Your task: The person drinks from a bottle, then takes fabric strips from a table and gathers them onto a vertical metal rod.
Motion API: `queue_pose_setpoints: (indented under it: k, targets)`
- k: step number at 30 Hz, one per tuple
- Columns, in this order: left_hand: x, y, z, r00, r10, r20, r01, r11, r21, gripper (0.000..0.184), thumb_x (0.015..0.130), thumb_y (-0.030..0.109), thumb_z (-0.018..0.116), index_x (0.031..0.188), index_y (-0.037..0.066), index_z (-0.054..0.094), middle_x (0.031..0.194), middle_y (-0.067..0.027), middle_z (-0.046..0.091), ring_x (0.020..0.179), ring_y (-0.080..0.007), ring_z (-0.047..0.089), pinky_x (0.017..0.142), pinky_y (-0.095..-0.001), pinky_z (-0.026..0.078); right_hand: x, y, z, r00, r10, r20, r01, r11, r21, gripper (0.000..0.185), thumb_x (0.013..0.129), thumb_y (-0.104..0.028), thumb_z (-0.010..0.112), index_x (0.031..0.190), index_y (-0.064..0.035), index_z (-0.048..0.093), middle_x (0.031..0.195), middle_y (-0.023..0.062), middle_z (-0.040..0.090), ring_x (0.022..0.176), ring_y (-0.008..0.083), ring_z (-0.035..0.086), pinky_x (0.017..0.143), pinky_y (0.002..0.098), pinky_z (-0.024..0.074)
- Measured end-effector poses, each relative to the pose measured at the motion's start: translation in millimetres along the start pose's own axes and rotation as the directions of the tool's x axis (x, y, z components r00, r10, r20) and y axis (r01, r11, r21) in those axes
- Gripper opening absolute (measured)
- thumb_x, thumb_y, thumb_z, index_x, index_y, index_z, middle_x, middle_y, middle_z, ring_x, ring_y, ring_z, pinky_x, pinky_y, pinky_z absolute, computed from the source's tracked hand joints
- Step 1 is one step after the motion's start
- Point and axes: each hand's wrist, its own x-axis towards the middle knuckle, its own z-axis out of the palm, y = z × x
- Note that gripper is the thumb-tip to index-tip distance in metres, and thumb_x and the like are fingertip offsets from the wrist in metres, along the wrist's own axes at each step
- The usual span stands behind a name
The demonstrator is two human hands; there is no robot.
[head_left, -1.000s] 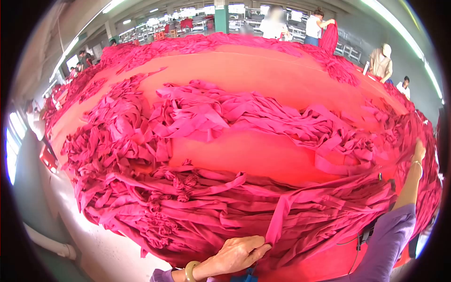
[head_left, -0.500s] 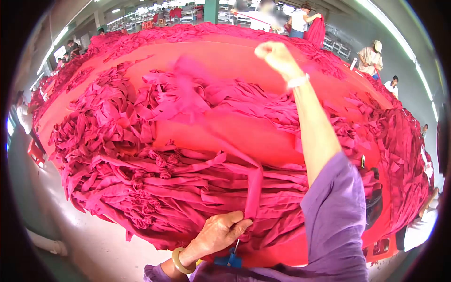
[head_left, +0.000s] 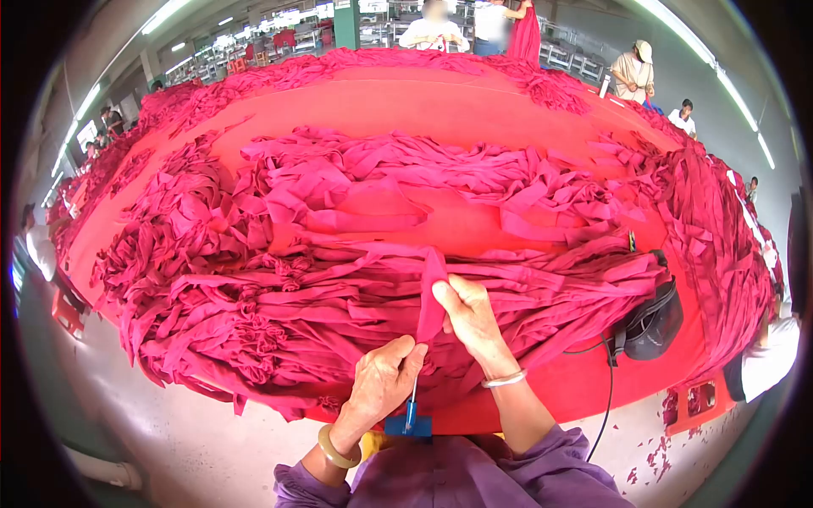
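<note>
A dark pink fabric strip (head_left: 431,292) runs between my hands over the near edge of the table. My left hand (head_left: 385,378) pinches its lower end, right at the top of a thin metal rod (head_left: 415,387). That rod rises from a blue clamp-like base (head_left: 408,425) at the table edge; its tip is hidden by the fingers. Higher up and to the right, my right hand (head_left: 472,315) grips the strip between thumb and fingers. Around both hands lies a thick pile of similar strips (head_left: 339,296).
The red table (head_left: 385,102) carries more strips at the back and right. A black bag (head_left: 654,320) with a cable sits at right. Below it stands a red stool (head_left: 703,402) near fabric scraps on the floor. Several people work around the table, one a person in white (head_left: 434,34).
My right hand has come down from high above the table to the strip near my left hand. The blurred, flying fabric has settled onto the table. The view has shifted slightly.
</note>
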Motion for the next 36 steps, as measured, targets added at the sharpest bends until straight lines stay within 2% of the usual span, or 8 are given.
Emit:
queue_pose_setpoints:
  k: [6, 8, 10, 14, 21, 28, 32, 36]
  targets:
    - [-7.2, -10.7, -26.9, 0.965, -0.024, 0.262, 0.015, 0.999, 0.036, 0.032, 0.085, 0.027, 0.047, 0.067, 0.002, 0.043, 0.058, -0.0186, 0.046, 0.059, -0.0389, 0.049, 0.048, -0.0431, 0.036, -59.8, 7.9, -13.7, 0.856, 0.279, 0.436, -0.322, 0.946, 0.025, 0.033, 0.088, -0.028, 0.044, 0.067, -0.0024, 0.048, 0.052, -0.0005, 0.045, 0.046, 0.0070, 0.045, 0.040, 0.0221, 0.0347]
    - [11.7, -15.7, -22.9, 0.984, -0.060, 0.170, 0.078, 0.992, -0.098, 0.032, 0.087, 0.029, 0.044, 0.073, 0.000, 0.047, 0.062, -0.0205, 0.048, 0.064, -0.0408, 0.051, 0.052, -0.0411, 0.039, -43.5, 1.6, -18.7, 0.902, 0.264, 0.343, -0.235, 0.964, -0.125, 0.034, 0.087, -0.033, 0.045, 0.073, -0.0018, 0.049, 0.054, -0.0003, 0.046, 0.047, 0.0077, 0.046, 0.040, 0.0213, 0.0360]
    - [32.6, -11.7, -15.0, 0.982, -0.133, 0.137, 0.163, 0.959, -0.233, 0.035, 0.089, 0.031, 0.043, 0.075, -0.002, 0.047, 0.059, -0.0148, 0.045, 0.055, -0.0214, 0.047, 0.052, -0.0339, 0.038, -19.7, -13.7, -17.2, 0.957, 0.154, 0.246, -0.135, 0.986, -0.094, 0.039, 0.084, -0.040, 0.049, 0.088, -0.0009, 0.048, 0.066, 0.0016, 0.049, 0.053, 0.0083, 0.050, 0.040, 0.0201, 0.0398]
    - [42.7, -16.6, 10.3, 0.998, -0.061, -0.011, 0.055, 0.961, -0.273, 0.030, 0.085, 0.018, 0.050, 0.067, -0.001, 0.037, 0.055, -0.0112, 0.031, 0.054, -0.0113, 0.028, 0.045, -0.0292, 0.030, 8.5, 11.3, 7.6, 0.925, -0.372, -0.077, 0.359, 0.922, -0.143, 0.033, 0.087, -0.016, 0.048, 0.059, -0.0043, 0.034, 0.055, -0.0036, 0.026, 0.052, 0.0049, 0.024, 0.042, 0.0243, 0.0217]
    - [1.9, -19.0, -16.6, 0.930, -0.076, 0.359, 0.106, 0.992, -0.064, 0.034, 0.086, 0.026, 0.048, 0.066, 0.000, 0.041, 0.055, -0.0156, 0.032, 0.048, -0.0163, 0.033, 0.045, -0.0345, 0.033, -62.5, 19.3, -14.2, 0.894, 0.149, 0.423, -0.154, 0.988, -0.023, 0.026, 0.090, -0.026, 0.042, 0.082, -0.0037, 0.053, 0.056, -0.0004, 0.046, 0.049, 0.0061, 0.047, 0.043, 0.0207, 0.0390]
    - [59.5, -6.5, 6.1, 0.968, -0.240, 0.074, 0.245, 0.843, -0.478, 0.030, 0.088, 0.028, 0.048, 0.066, 0.007, 0.045, 0.054, 0.0026, 0.039, 0.048, -0.0032, 0.038, 0.040, -0.0197, 0.034, 11.0, 16.2, 9.3, 0.937, -0.332, -0.111, 0.328, 0.943, -0.049, 0.027, 0.085, -0.016, 0.050, 0.063, -0.0034, 0.043, 0.056, -0.0050, 0.039, 0.050, 0.0029, 0.036, 0.041, 0.0224, 0.0303]
    - [32.7, -8.1, 0.0, 0.997, 0.065, 0.037, -0.061, 0.993, -0.105, 0.028, 0.083, 0.012, 0.051, 0.065, 0.000, 0.035, 0.055, -0.0061, 0.025, 0.054, -0.0085, 0.028, 0.044, -0.0287, 0.029, -29.3, 22.1, 8.5, 0.978, -0.206, -0.011, 0.206, 0.978, -0.028, 0.022, 0.084, -0.012, 0.048, 0.065, -0.0035, 0.044, 0.051, -0.0030, 0.039, 0.046, 0.0038, 0.038, 0.040, 0.0223, 0.0303]
    - [6.0, -12.4, -24.5, 0.853, -0.148, 0.501, 0.291, 0.931, -0.220, 0.027, 0.088, 0.024, 0.048, 0.072, 0.001, 0.050, 0.059, -0.0014, 0.046, 0.057, -0.0081, 0.047, 0.052, -0.0246, 0.041, -57.3, 15.4, -15.1, 0.869, 0.223, 0.441, -0.250, 0.968, 0.003, 0.030, 0.089, -0.030, 0.044, 0.073, -0.0048, 0.051, 0.058, -0.0005, 0.050, 0.050, 0.0062, 0.049, 0.043, 0.0202, 0.0400]
